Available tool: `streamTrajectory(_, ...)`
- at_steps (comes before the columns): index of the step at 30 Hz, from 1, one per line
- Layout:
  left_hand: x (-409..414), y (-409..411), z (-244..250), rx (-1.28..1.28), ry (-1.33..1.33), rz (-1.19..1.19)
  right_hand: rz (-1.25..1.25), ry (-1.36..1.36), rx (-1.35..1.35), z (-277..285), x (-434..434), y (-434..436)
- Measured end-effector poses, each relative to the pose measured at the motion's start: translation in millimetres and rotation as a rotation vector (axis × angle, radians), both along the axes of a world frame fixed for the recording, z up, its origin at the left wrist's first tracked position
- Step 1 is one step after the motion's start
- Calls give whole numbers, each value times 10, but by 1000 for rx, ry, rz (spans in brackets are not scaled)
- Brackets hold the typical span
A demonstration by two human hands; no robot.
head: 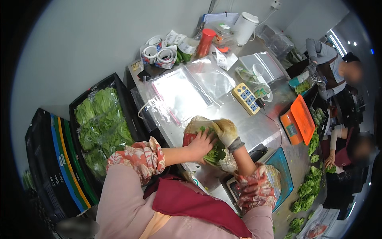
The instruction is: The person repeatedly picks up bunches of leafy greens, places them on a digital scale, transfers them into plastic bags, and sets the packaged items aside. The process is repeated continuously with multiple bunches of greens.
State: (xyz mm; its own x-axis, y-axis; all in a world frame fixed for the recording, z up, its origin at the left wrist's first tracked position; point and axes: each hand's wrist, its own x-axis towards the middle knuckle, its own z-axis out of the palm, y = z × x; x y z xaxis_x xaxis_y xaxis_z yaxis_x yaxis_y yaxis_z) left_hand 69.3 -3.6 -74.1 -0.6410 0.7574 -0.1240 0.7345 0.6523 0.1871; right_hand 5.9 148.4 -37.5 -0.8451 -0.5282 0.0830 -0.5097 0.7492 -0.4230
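Observation:
Leafy greens [219,154] lie on a worn woven sack or cloth [195,121] at the near edge of the metal table. My bare left hand [201,146] rests over the greens with its fingers spread across the leaves. On their far right side is my right hand [227,131], in a soiled, pale work glove, its fingers curled against the leaves. The greens' lower part is partly hidden by my hands. Just beyond them lies a stack of clear plastic bags [182,92].
A black crate [118,80] of bagged lettuce stands left, beside stacked crates [44,155]. A yellow power strip [246,98], an orange scale [294,125] and a blue tray [288,182] are to the right. Label rolls [165,56] sit at the back. Two people work across the table.

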Motion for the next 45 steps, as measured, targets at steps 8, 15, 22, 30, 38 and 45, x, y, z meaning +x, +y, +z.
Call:
streamTrajectory(8, 151, -177, -44, 279, 68, 51, -469, -308, -107, -386, 155, -62)
streamTrajectory(15, 262, -103, 38, 132, 135, 180, -493, -268, -345, -824, 215, 65)
streamTrajectory(22, 234, -93, 68, -49, 207, 68, -545, -398, -295, -292, -37, -54)
streamTrajectory(30, 401, -72, -101, 31, 343, 158, -157, -443, 49, -204, -176, -206)
streamTrajectory(38, 439, -64, -102, 40, 336, 221, -131, -26, 121, -147, 203, -141)
streamTrajectory(45, 451, -62, -36, 81, 302, 241, -212, -153, -5, -430, 338, -14)
